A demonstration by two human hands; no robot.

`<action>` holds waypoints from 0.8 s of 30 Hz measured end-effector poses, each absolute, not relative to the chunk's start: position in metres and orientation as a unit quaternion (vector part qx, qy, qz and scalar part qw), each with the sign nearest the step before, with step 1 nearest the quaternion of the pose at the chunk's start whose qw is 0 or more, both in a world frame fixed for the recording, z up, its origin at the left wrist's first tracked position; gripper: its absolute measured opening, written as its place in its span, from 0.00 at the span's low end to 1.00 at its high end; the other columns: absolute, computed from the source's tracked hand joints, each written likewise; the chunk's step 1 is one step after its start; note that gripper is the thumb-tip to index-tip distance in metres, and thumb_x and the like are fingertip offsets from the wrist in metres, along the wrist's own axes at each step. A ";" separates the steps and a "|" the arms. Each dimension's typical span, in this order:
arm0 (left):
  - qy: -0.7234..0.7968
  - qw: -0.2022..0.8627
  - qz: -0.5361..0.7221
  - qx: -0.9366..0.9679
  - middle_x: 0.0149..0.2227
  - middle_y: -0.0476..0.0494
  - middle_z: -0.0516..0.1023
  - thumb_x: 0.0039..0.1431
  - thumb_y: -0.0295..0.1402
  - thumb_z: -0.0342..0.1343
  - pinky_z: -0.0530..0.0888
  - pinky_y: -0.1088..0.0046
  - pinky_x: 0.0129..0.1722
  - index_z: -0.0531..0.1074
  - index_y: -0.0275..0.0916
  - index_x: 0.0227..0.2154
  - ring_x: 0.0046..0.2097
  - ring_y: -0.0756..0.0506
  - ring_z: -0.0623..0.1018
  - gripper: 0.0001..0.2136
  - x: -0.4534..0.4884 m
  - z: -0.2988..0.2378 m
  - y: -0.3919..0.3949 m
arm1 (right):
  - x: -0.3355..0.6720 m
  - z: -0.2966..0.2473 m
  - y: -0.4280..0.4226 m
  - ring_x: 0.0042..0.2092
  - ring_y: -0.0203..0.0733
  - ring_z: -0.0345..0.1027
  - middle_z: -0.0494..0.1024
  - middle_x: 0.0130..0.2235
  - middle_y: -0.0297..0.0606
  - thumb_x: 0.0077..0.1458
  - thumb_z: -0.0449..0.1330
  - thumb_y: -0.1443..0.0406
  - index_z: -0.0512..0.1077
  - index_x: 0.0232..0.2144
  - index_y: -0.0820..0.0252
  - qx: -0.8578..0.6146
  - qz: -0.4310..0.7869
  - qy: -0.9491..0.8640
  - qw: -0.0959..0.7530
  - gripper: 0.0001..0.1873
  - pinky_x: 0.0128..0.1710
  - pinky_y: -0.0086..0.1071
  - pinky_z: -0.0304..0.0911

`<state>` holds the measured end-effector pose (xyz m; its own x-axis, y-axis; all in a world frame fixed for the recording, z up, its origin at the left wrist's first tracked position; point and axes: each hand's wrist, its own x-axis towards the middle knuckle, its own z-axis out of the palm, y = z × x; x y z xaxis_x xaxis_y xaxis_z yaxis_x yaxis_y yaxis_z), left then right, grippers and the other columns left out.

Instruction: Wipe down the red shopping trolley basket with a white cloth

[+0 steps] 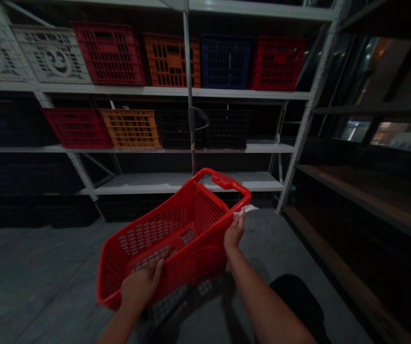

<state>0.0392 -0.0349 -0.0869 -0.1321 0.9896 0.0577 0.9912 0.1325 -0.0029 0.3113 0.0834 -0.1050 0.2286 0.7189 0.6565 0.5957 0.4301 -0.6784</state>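
My hands carry a red plastic shopping basket (155,231), tilted, with perforated walls and a red carrying handle (225,180) at its far end. My left hand (140,289) grips the near left side of the basket, fingers curled over the rim. My right hand (234,233) is at the basket's right rim and pinches a crumpled white cloth or tissue (245,210) against it. The basket's inside is mostly visible, and nothing shows in it.
Grey metal shelving (169,92) stands ahead, holding red, orange, blue, black and white crates (169,60). A thin upright pole (189,71) carries a black curved hook (198,118). Dark shelves with wooden edges (355,191) run along the right. Below lies a grey floor (33,272).
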 end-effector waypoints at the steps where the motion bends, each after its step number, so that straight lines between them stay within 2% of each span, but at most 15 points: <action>1: -0.753 0.019 -0.019 -0.658 0.33 0.37 0.79 0.59 0.46 0.29 0.68 0.66 0.31 0.72 0.40 0.41 0.36 0.38 0.77 0.27 0.038 -0.088 -0.035 | 0.321 -0.097 0.088 0.54 0.46 0.60 0.68 0.51 0.51 0.61 0.31 0.59 0.56 0.56 0.68 -0.546 0.064 -0.574 0.607 0.29 0.51 0.39 0.55; 4: -0.755 0.009 -0.026 -0.656 0.34 0.37 0.79 0.58 0.47 0.27 0.68 0.65 0.32 0.72 0.41 0.42 0.37 0.37 0.77 0.28 0.031 -0.090 -0.035 | 0.354 -0.071 0.102 0.56 0.47 0.57 0.64 0.55 0.51 0.60 0.33 0.59 0.53 0.58 0.69 -0.557 0.087 -0.472 0.678 0.30 0.52 0.41 0.54; 6: -0.756 0.006 -0.025 -0.654 0.34 0.37 0.79 0.58 0.48 0.27 0.68 0.65 0.33 0.72 0.41 0.40 0.38 0.37 0.77 0.29 0.023 -0.091 -0.034 | 0.378 -0.055 0.111 0.55 0.46 0.58 0.65 0.55 0.50 0.59 0.35 0.59 0.56 0.57 0.70 -0.545 0.093 -0.476 0.684 0.29 0.52 0.41 0.55; 9: -0.752 0.004 -0.015 -0.659 0.34 0.36 0.78 0.58 0.48 0.28 0.68 0.66 0.33 0.73 0.39 0.39 0.38 0.37 0.77 0.29 0.005 -0.092 -0.028 | 0.407 -0.034 0.127 0.49 0.47 0.66 0.72 0.49 0.48 0.57 0.39 0.59 0.66 0.50 0.70 -0.521 0.140 -0.588 0.602 0.27 0.48 0.41 0.60; 11: -0.750 0.002 -0.013 -0.662 0.35 0.36 0.78 0.58 0.46 0.28 0.68 0.66 0.34 0.72 0.38 0.41 0.38 0.38 0.76 0.28 -0.008 -0.090 -0.021 | 0.416 -0.021 0.138 0.44 0.47 0.70 0.76 0.42 0.44 0.55 0.44 0.60 0.73 0.42 0.67 -0.501 0.167 -0.656 0.539 0.23 0.46 0.41 0.63; 13: -0.742 0.010 -0.030 -0.670 0.37 0.36 0.78 0.59 0.44 0.29 0.67 0.66 0.39 0.71 0.36 0.42 0.41 0.40 0.75 0.27 -0.015 -0.087 -0.014 | 0.415 -0.011 0.145 0.44 0.46 0.71 0.78 0.40 0.42 0.52 0.50 0.61 0.76 0.36 0.64 -0.487 0.166 -0.686 0.514 0.18 0.47 0.41 0.63; 18: -0.690 0.088 -0.131 -0.706 0.51 0.39 0.70 0.60 0.42 0.34 0.61 0.62 0.51 0.70 0.39 0.43 0.52 0.41 0.68 0.22 0.016 -0.071 0.002 | 0.390 -0.001 0.138 0.51 0.45 0.66 0.75 0.45 0.41 0.49 0.53 0.66 0.75 0.38 0.60 -0.474 0.126 -0.721 0.490 0.15 0.55 0.42 0.55; 21: -0.649 0.078 -0.180 -0.735 0.50 0.41 0.70 0.60 0.44 0.36 0.60 0.65 0.53 0.70 0.40 0.44 0.50 0.43 0.68 0.21 0.070 -0.053 0.015 | 0.379 -0.002 0.122 0.52 0.44 0.65 0.75 0.46 0.40 0.53 0.50 0.65 0.74 0.40 0.59 -0.456 0.067 -0.755 0.466 0.16 0.55 0.42 0.55; 24: -0.612 0.073 -0.220 -0.756 0.49 0.38 0.71 0.59 0.48 0.36 0.62 0.66 0.51 0.68 0.37 0.45 0.49 0.43 0.69 0.24 0.121 -0.034 0.029 | 0.374 -0.004 0.100 0.53 0.42 0.63 0.75 0.45 0.41 0.57 0.46 0.64 0.73 0.41 0.60 -0.414 0.006 -0.808 0.418 0.18 0.55 0.40 0.55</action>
